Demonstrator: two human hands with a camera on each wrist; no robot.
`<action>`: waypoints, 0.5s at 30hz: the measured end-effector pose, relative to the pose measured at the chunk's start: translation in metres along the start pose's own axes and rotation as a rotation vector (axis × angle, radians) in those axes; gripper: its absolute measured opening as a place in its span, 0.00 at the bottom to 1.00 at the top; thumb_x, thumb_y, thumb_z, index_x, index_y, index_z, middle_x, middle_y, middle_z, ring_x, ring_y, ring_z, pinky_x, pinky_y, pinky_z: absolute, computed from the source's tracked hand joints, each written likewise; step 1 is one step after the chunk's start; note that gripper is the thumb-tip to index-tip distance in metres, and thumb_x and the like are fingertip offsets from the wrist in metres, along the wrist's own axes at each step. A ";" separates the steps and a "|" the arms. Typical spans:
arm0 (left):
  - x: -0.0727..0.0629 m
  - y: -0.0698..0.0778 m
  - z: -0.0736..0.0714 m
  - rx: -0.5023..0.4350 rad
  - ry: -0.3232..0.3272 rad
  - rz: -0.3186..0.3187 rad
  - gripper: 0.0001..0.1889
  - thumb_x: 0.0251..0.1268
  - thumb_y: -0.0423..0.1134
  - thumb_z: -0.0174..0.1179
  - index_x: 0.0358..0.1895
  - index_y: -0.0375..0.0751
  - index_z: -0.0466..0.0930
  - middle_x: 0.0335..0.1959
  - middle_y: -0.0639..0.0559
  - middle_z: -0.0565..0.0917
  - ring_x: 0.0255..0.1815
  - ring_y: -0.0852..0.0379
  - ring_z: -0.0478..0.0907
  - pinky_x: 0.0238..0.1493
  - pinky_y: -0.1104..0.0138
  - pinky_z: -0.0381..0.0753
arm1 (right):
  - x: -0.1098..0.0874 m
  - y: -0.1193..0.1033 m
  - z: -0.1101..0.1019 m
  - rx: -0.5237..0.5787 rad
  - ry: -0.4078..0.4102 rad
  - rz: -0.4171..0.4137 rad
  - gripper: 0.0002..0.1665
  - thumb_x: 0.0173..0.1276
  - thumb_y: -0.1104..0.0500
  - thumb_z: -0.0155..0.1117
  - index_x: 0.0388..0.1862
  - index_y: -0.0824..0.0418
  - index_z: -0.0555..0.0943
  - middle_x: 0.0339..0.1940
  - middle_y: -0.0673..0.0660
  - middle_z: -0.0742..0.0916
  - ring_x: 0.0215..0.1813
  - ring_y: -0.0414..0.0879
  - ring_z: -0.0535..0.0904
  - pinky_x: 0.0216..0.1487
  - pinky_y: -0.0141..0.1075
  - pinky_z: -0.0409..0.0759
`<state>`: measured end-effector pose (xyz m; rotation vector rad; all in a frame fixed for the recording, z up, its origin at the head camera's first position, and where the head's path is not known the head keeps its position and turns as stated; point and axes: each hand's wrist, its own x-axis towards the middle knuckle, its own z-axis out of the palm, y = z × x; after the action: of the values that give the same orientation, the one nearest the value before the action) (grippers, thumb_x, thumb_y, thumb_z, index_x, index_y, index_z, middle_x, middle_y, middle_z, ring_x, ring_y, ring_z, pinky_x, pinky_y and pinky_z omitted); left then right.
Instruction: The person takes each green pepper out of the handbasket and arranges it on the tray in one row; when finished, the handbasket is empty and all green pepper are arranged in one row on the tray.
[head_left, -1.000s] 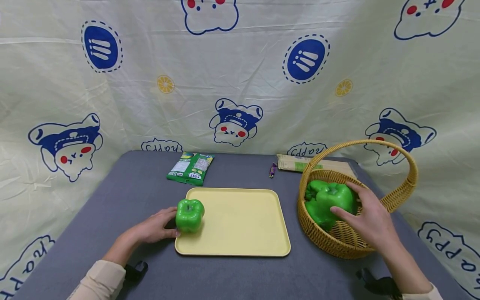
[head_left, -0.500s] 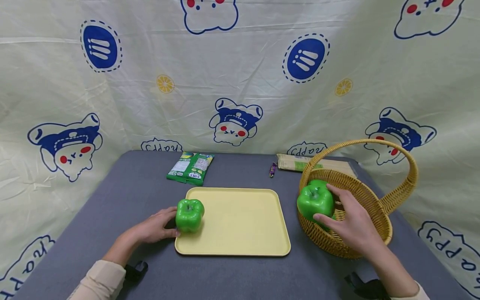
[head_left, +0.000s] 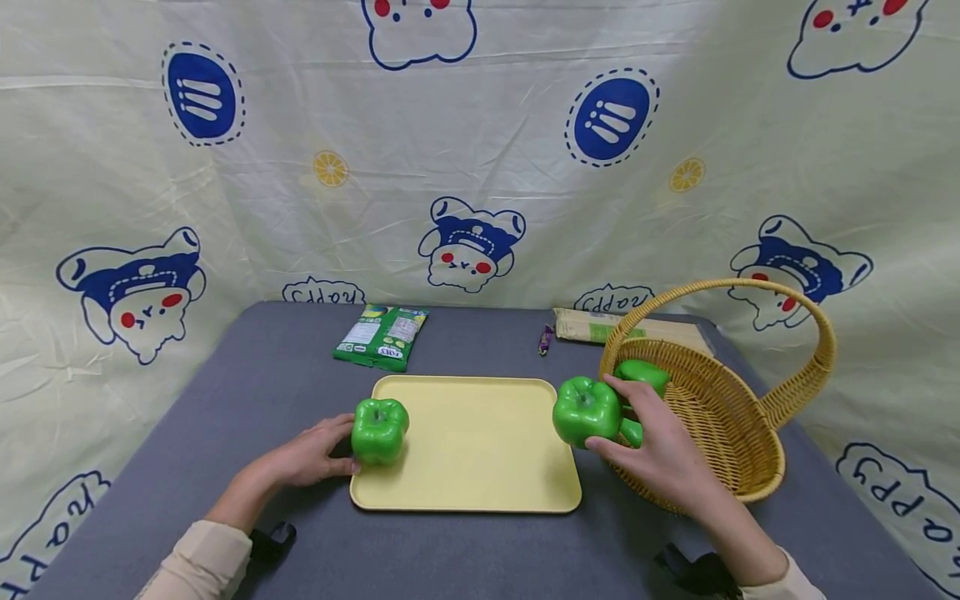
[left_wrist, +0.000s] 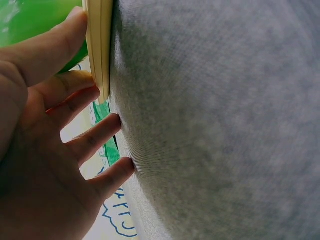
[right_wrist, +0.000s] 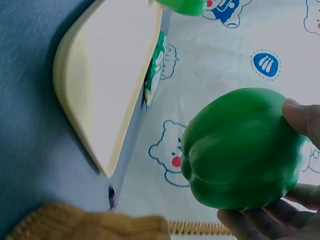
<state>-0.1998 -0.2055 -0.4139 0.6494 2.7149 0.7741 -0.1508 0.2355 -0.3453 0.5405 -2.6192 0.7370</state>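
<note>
My right hand (head_left: 660,446) grips a green bell pepper (head_left: 587,412) between thumb and fingers. In the head view this pepper overlaps the right edge of the yellow tray (head_left: 480,450); the right wrist view shows it held up (right_wrist: 240,150) above table level. Another green bell pepper (head_left: 380,431) rests on the tray's left end. Beside it, my left hand (head_left: 318,452) touches the tray's left rim, its fingers spread and fairly straight, fingertips down at the tabletop (left_wrist: 210,125). More green peppers (head_left: 642,375) lie in the wicker basket (head_left: 723,417), partly hidden behind my right hand.
The basket's tall arched handle (head_left: 825,342) rises at the right. Behind the tray lie a green snack packet (head_left: 382,336) and a small purple-wrapped candy (head_left: 545,340). A long beige package (head_left: 675,333) lies at the back right, against a printed curtain (head_left: 480,125).
My right hand has carried the gripped pepper leftward out of the basket, over its left rim, to the tray's right edge. My left hand and the pepper beside it have stayed put.
</note>
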 end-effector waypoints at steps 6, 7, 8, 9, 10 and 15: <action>0.000 0.000 0.000 -0.001 0.000 0.012 0.35 0.58 0.47 0.64 0.65 0.30 0.66 0.67 0.32 0.65 0.68 0.31 0.60 0.63 0.37 0.61 | 0.006 -0.007 0.011 0.015 -0.006 -0.052 0.46 0.53 0.52 0.75 0.67 0.63 0.65 0.57 0.60 0.76 0.53 0.51 0.76 0.47 0.49 0.81; 0.000 0.000 0.000 -0.001 -0.001 0.012 0.35 0.58 0.47 0.64 0.65 0.30 0.66 0.67 0.33 0.65 0.68 0.31 0.60 0.63 0.37 0.61 | 0.007 -0.008 0.013 0.014 -0.003 -0.060 0.46 0.52 0.51 0.75 0.67 0.63 0.66 0.57 0.59 0.76 0.54 0.50 0.76 0.47 0.49 0.80; 0.000 0.000 0.000 -0.001 -0.001 0.011 0.35 0.58 0.47 0.64 0.65 0.30 0.66 0.67 0.33 0.65 0.68 0.31 0.60 0.63 0.37 0.61 | 0.008 -0.008 0.015 0.015 0.002 -0.070 0.46 0.52 0.51 0.75 0.67 0.63 0.66 0.57 0.59 0.77 0.53 0.50 0.76 0.48 0.49 0.80; 0.000 0.000 0.000 0.000 -0.001 0.010 0.35 0.58 0.47 0.64 0.65 0.30 0.66 0.67 0.33 0.65 0.68 0.31 0.60 0.63 0.37 0.61 | 0.009 -0.009 0.017 0.022 0.003 -0.076 0.46 0.52 0.51 0.75 0.67 0.63 0.66 0.57 0.59 0.77 0.53 0.49 0.75 0.48 0.49 0.80; 0.000 0.000 0.000 -0.001 -0.002 0.009 0.35 0.58 0.47 0.64 0.65 0.30 0.66 0.67 0.33 0.65 0.68 0.31 0.60 0.63 0.37 0.61 | 0.010 -0.010 0.019 0.025 0.004 -0.081 0.46 0.52 0.51 0.75 0.67 0.63 0.67 0.57 0.59 0.77 0.53 0.49 0.75 0.48 0.48 0.80; 0.000 -0.001 0.001 0.008 0.004 0.015 0.35 0.58 0.47 0.64 0.65 0.30 0.66 0.67 0.33 0.65 0.68 0.31 0.60 0.63 0.37 0.61 | 0.015 -0.013 0.029 0.061 -0.017 -0.079 0.46 0.52 0.50 0.75 0.67 0.60 0.66 0.57 0.57 0.77 0.52 0.45 0.75 0.47 0.43 0.80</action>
<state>-0.2002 -0.2062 -0.4151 0.6707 2.7209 0.7693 -0.1649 0.2050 -0.3565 0.6661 -2.5816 0.7922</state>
